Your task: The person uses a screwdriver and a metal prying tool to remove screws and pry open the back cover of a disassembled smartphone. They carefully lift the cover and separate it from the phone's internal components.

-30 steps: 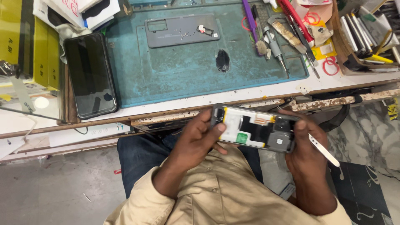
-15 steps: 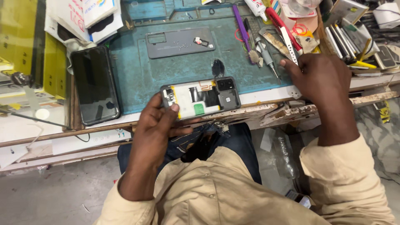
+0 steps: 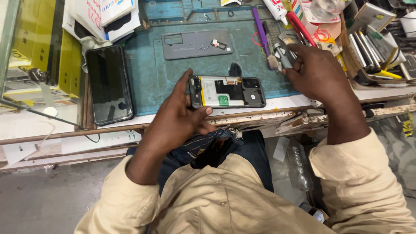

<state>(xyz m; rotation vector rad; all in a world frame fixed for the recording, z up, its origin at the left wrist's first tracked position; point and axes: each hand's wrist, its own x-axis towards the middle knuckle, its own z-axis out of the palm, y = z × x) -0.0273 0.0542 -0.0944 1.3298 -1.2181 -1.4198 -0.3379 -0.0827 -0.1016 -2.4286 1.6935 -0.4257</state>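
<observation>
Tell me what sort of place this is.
Most likely a phone repair bench: an opened phone lies on a teal work mat, its grey back cover set aside, with hand tools heaped nearby.

The opened phone [image 3: 227, 92] lies flat at the tabletop's [image 3: 147, 78] near edge, back cover off, white battery, green sticker and dark camera block facing up, long side left-to-right.

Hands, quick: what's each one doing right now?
Left hand: open, fingers steadying the opened phone.
Right hand: curled over the tools; grip cannot be told.
</observation>
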